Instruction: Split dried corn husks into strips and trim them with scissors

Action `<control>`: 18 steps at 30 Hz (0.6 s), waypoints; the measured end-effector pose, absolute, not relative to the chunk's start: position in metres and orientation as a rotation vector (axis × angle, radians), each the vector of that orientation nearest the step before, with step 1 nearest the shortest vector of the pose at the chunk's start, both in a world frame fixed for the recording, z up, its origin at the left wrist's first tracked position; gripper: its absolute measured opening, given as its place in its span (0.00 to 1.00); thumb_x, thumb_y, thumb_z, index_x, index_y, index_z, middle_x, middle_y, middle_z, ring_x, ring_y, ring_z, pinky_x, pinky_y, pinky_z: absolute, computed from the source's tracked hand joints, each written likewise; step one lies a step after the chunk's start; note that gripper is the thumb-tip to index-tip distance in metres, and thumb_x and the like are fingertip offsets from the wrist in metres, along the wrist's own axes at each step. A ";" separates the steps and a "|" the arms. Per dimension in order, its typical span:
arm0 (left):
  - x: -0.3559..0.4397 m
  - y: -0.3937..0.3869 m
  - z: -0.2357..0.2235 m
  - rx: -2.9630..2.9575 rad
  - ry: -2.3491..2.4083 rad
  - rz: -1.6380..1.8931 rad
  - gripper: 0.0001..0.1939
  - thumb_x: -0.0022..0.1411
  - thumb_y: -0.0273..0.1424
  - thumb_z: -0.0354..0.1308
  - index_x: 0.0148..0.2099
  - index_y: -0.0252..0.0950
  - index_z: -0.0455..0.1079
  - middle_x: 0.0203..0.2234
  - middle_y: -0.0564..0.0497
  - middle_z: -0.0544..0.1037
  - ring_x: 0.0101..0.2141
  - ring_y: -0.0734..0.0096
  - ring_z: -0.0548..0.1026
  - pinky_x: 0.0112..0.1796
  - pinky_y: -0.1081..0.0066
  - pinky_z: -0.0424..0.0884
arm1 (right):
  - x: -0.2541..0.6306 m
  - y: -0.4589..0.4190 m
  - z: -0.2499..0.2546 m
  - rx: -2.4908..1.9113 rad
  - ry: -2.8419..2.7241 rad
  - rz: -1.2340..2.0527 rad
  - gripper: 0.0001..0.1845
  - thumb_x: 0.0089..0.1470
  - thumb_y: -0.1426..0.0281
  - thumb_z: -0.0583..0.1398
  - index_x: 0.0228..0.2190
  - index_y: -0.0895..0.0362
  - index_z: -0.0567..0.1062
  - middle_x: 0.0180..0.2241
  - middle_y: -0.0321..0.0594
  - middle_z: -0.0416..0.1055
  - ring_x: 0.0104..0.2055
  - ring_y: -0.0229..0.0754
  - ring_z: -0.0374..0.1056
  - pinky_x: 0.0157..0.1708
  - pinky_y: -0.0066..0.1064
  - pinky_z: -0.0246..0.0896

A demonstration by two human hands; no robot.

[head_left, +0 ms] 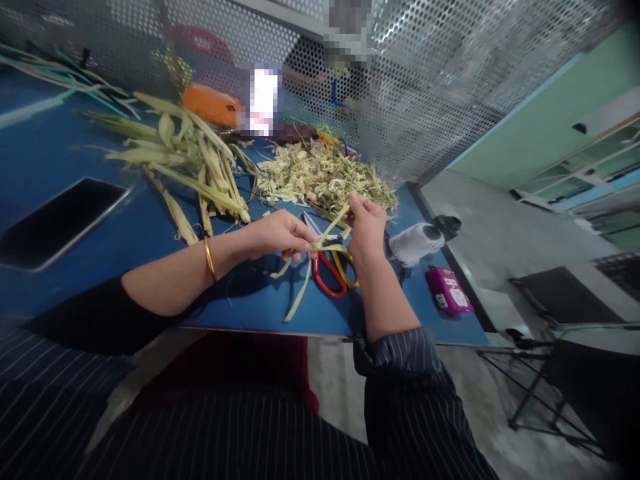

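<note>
Both my hands work a pale green leaf strip (327, 237) above the blue table (100, 220). My left hand (280, 235), with a gold bangle on the wrist, pinches the strip's lower part, and loose ends (299, 297) hang down from it toward the table edge. My right hand (367, 223) is closed on the strip's upper end. Red and yellow handled scissors (333, 270) lie on the table right under my hands.
A heap of finished leaf pieces (325, 177) lies behind my hands, long leaves (195, 167) to the left. A phone (60, 220) lies far left. A white object (415, 241) and a pink box (447, 290) sit right. A perforated screen (425, 80) stands behind; another person is beyond.
</note>
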State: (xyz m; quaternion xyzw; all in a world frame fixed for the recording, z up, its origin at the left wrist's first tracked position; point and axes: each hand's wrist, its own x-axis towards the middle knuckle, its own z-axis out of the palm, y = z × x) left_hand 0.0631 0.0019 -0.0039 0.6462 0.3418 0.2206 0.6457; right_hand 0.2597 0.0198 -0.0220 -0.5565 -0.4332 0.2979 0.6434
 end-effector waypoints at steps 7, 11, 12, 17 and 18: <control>0.063 -0.002 -0.002 1.438 0.782 0.478 0.05 0.48 0.29 0.66 0.29 0.33 0.80 0.22 0.46 0.79 0.20 0.76 0.71 0.21 0.76 0.67 | 0.261 0.024 -0.027 -1.225 -0.986 0.709 0.18 0.45 0.57 0.65 0.19 0.55 0.66 0.18 0.29 0.62 0.20 0.30 0.58 0.24 0.26 0.59; 0.069 -0.009 -0.003 1.508 0.819 0.464 0.08 0.49 0.33 0.67 0.23 0.34 0.78 0.16 0.50 0.74 0.16 0.79 0.66 0.18 0.78 0.62 | 0.259 0.025 -0.029 -1.132 -0.919 0.855 0.18 0.41 0.58 0.68 0.22 0.56 0.67 0.19 0.28 0.63 0.19 0.29 0.58 0.21 0.24 0.58; 0.071 -0.010 -0.003 1.509 0.825 0.462 0.09 0.50 0.33 0.67 0.22 0.34 0.77 0.16 0.50 0.74 0.16 0.80 0.65 0.18 0.78 0.61 | 0.259 0.026 -0.030 -1.114 -0.913 0.891 0.18 0.41 0.58 0.68 0.22 0.56 0.68 0.19 0.28 0.64 0.19 0.29 0.58 0.21 0.24 0.58; 0.069 -0.005 -0.005 1.407 0.841 0.604 0.08 0.51 0.32 0.66 0.25 0.33 0.78 0.23 0.46 0.79 0.19 0.79 0.68 0.18 0.78 0.62 | 0.261 0.024 -0.025 -1.136 -0.944 0.942 0.19 0.43 0.54 0.67 0.29 0.56 0.73 0.26 0.33 0.73 0.23 0.32 0.67 0.27 0.27 0.66; 0.067 -0.002 -0.005 1.368 0.859 0.651 0.07 0.51 0.33 0.66 0.26 0.33 0.78 0.25 0.45 0.80 0.19 0.79 0.68 0.18 0.78 0.62 | 0.261 0.021 -0.022 -1.134 -0.983 0.923 0.20 0.45 0.52 0.65 0.31 0.56 0.74 0.27 0.35 0.75 0.25 0.34 0.69 0.30 0.29 0.67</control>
